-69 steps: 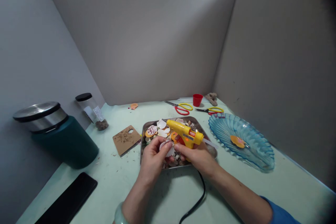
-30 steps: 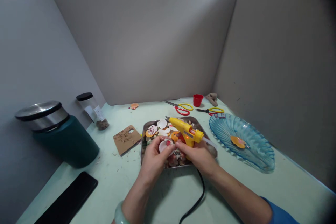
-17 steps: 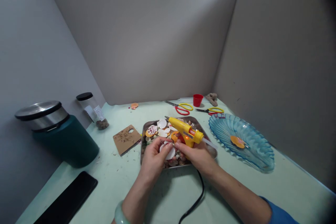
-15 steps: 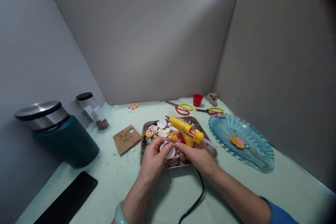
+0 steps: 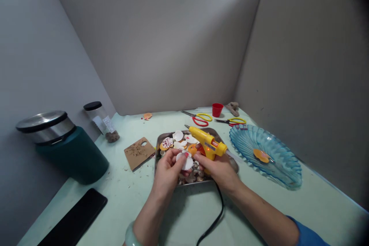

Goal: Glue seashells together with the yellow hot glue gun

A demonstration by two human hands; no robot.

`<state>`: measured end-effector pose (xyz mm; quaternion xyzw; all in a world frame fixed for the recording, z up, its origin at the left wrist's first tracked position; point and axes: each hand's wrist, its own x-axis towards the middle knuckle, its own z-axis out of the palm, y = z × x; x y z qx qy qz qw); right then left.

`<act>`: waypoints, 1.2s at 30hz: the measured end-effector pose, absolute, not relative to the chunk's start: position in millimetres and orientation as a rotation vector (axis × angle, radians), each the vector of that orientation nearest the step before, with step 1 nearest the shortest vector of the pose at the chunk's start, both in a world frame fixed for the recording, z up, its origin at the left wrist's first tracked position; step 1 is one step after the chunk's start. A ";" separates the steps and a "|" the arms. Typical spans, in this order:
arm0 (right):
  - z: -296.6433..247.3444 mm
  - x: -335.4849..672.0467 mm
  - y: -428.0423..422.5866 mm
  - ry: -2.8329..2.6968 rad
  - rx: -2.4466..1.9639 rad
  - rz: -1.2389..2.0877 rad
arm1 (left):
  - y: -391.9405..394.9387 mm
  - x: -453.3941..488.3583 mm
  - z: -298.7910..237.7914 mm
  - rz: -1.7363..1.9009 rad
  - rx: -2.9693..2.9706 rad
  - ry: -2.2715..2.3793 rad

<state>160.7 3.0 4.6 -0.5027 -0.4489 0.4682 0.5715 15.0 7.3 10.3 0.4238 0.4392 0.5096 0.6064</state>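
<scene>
In the head view, the shell (image 5: 188, 164) sits between the two hands, over the near half of the tray (image 5: 234, 165). The left hand (image 5: 168, 171) pinches it between thumb and fingers at its left edge, the pale face turned up and a small red bit (image 5: 186, 154) near its far edge. The shell looks roughly round, so no clear long axis shows. The right hand (image 5: 217, 169) is wrapped round the handle of the glue gun (image 5: 205, 140); its thumb and fingertips come just beside the shell's right edge, though at this size I cannot tell whether they touch it. The left hand is the nearer, being on the shell itself. The gun's barrel runs slantwise, nozzle far and to the left, so it points past the shell rather than at it. The cord (image 5: 220, 204) trails over the table (image 5: 178, 219) toward the person; the blue dish (image 5: 284, 167) lies to the right
</scene>
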 end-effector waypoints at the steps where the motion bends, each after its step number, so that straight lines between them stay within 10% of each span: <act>1: 4.6 160.5 2.9 -1.059 -1.180 1.102 | 7.2 14.8 10.5 1.183 0.977 1.027; 36: 6.1 162.9 3.3 -1.074 -1.174 1.149 | 8.4 14.7 10.1 1.210 0.995 0.982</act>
